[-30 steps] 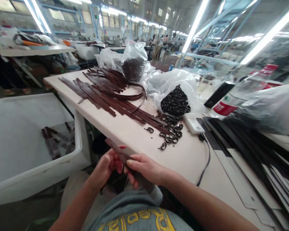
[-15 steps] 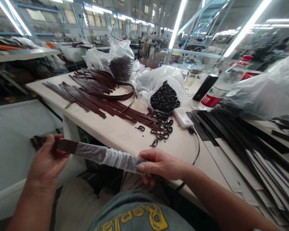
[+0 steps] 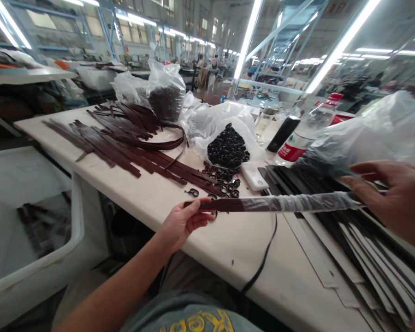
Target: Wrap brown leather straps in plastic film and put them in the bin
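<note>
My left hand [image 3: 180,223] pinches the bare end of a dark brown leather strap [image 3: 226,204] between thumb and fingers, above the table's front edge. A clear plastic sleeve [image 3: 304,202], wrinkled along its length, covers the rest of the strap. At far right, my right hand [image 3: 396,196] grips the sleeved end, slightly blurred. Stretched between both hands, the strap runs nearly level across the table. Below and behind its left part lie small black buckle-like rings [image 3: 233,185], spilling from a plastic bag [image 3: 224,115].
More brown straps [image 3: 124,152] lie fanned out on the table [image 3: 200,244]. Black and white strips [image 3: 346,249] are stacked at right. A white device [image 3: 254,176], a bottle [image 3: 293,143] and a black cylinder [image 3: 283,133] stand behind. A white bin [image 3: 78,221] at left contains brown straps.
Both hands have moved right and the strap has come over the table, now straighter. My right hand has swung far right, stretching the sleeve out. Brown straps now show in the left bin.
</note>
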A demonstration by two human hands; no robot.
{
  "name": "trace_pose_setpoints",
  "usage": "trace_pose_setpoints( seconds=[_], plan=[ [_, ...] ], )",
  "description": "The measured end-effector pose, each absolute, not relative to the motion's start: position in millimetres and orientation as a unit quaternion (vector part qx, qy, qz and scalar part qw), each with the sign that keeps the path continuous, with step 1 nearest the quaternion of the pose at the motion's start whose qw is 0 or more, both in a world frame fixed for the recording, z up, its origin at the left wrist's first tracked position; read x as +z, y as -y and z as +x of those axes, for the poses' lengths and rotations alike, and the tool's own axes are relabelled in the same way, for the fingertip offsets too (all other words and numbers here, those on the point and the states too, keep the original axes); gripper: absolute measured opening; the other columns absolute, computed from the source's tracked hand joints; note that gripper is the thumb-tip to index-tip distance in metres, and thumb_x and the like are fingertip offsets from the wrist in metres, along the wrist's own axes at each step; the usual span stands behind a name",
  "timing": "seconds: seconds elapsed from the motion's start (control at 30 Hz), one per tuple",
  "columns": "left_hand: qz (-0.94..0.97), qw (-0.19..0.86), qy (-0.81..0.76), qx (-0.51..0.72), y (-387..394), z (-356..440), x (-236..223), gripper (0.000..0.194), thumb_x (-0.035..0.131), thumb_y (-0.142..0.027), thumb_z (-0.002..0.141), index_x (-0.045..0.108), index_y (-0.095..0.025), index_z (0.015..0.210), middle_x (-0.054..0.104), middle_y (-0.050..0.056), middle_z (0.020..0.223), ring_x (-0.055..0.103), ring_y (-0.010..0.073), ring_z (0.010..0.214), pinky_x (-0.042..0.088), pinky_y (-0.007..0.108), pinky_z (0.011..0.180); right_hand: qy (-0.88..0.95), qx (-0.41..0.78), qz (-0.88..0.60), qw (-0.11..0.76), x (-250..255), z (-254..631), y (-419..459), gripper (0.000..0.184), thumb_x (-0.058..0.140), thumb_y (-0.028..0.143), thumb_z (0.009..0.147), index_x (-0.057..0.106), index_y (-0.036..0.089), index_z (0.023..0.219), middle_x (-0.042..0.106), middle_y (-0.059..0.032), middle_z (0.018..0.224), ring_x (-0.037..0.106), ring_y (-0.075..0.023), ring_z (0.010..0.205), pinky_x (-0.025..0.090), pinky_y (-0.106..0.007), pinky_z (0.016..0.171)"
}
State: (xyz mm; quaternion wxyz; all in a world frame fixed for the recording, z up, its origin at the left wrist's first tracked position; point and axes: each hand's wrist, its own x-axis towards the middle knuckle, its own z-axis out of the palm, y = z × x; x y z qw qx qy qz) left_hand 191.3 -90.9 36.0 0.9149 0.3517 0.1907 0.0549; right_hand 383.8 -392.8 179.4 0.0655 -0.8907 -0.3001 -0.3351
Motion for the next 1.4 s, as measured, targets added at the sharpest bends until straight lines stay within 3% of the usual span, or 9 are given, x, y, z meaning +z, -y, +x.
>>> trace_pose_setpoints(
  seconds=[0.07, 0.13, 0.2, 0.4, 0.57, 0.7, 0.87, 1.23, 1.4],
  plan=[
    [0.347, 0.921, -0.174, 0.019, 107, 207, 37, 0.029, 0.057, -0.031, 0.092, 0.071, -0.009, 0.103, 0.076, 0.014, 0.09, 0.073, 0.0185, 0.077, 0.056, 0.023, 0.067, 0.303, -0.331, -0.892, 0.053, 165, 373, 368, 0.06, 0.037, 0.07, 0.09, 0.068, 0.022, 0.107, 0.07, -0.0161, 0.102, 0.066, -0.0262, 0.076, 0.041, -0.04, 0.058],
    [0.336, 0.927, -0.169, -0.006, 118, 217, 36, 0.036, 0.051, -0.036, 0.095, 0.07, -0.008, 0.106, 0.075, 0.016, 0.093, 0.073, 0.021, 0.083, 0.055, 0.026, 0.072, 0.427, -0.219, -0.848, 0.223, 141, 357, 332, 0.04, 0.049, 0.057, 0.092, 0.067, 0.024, 0.106, 0.07, -0.0103, 0.107, 0.067, -0.0247, 0.093, 0.05, -0.039, 0.081],
    [0.324, 0.929, -0.177, -0.015, 123, 222, 33, 0.039, 0.048, -0.039, 0.096, 0.069, -0.008, 0.105, 0.075, 0.016, 0.095, 0.073, 0.0218, 0.084, 0.055, 0.029, 0.075, 0.5, -0.108, -0.802, 0.307, 111, 341, 296, 0.029, 0.06, 0.045, 0.089, 0.067, 0.023, 0.106, 0.069, -0.0087, 0.111, 0.066, -0.0237, 0.099, 0.051, -0.038, 0.088],
    [0.318, 0.923, -0.217, 0.02, 122, 219, 21, 0.033, 0.056, -0.042, 0.091, 0.068, -0.011, 0.092, 0.073, 0.008, 0.08, 0.07, 0.0177, 0.074, 0.054, 0.036, 0.082, 0.539, -0.029, -0.76, 0.361, 37, 327, 245, 0.019, 0.067, 0.026, 0.085, 0.071, 0.022, 0.104, 0.07, -0.0067, 0.1, 0.066, -0.0207, 0.09, 0.053, -0.034, 0.082],
    [0.528, 0.833, -0.169, 0.005, 109, 215, 19, 0.045, 0.068, -0.054, 0.078, 0.072, -0.011, 0.091, 0.072, 0.01, 0.081, 0.067, 0.0198, 0.077, 0.051, 0.03, 0.072, 0.526, 0.02, -0.734, 0.428, 24, 334, 253, 0.017, 0.07, 0.027, 0.084, 0.073, 0.024, 0.1, 0.069, -0.0046, 0.094, 0.066, -0.0173, 0.084, 0.053, -0.029, 0.076],
    [0.645, 0.742, -0.177, 0.057, 97, 215, 20, 0.036, 0.075, -0.047, 0.072, 0.071, -0.012, 0.076, 0.068, 0.005, 0.065, 0.058, 0.0139, 0.063, 0.044, 0.026, 0.064, 0.508, 0.032, -0.731, 0.454, 22, 332, 253, 0.017, 0.072, 0.026, 0.083, 0.072, 0.023, 0.1, 0.069, -0.0043, 0.091, 0.067, -0.0169, 0.081, 0.053, -0.028, 0.074],
    [0.63, 0.751, -0.193, 0.045, 98, 215, 16, 0.035, 0.075, -0.047, 0.07, 0.07, -0.012, 0.074, 0.068, 0.005, 0.064, 0.058, 0.0145, 0.062, 0.043, 0.027, 0.064, 0.52, 0.003, -0.709, 0.476, 16, 325, 249, 0.018, 0.068, 0.029, 0.087, 0.072, 0.022, 0.102, 0.07, -0.0049, 0.088, 0.066, -0.0165, 0.078, 0.053, -0.028, 0.072],
    [0.658, 0.728, -0.186, 0.034, 97, 214, 17, 0.029, 0.073, -0.042, 0.072, 0.072, -0.013, 0.072, 0.071, 0.006, 0.066, 0.058, 0.0154, 0.064, 0.045, 0.027, 0.066, 0.578, -0.051, -0.716, 0.388, 12, 327, 253, 0.019, 0.058, 0.032, 0.094, 0.072, 0.021, 0.097, 0.068, -0.0049, 0.079, 0.063, -0.0152, 0.07, 0.047, -0.026, 0.066],
    [0.743, 0.659, -0.12, 0.003, 84, 221, 25, 0.034, 0.065, -0.045, 0.08, 0.071, -0.014, 0.068, 0.07, 0.006, 0.067, 0.059, 0.0163, 0.065, 0.045, 0.027, 0.066, 0.581, -0.048, -0.727, 0.363, 20, 328, 254, 0.02, 0.055, 0.032, 0.095, 0.071, 0.022, 0.09, 0.066, -0.0031, 0.075, 0.06, -0.0137, 0.066, 0.043, -0.024, 0.063]
  ],
)
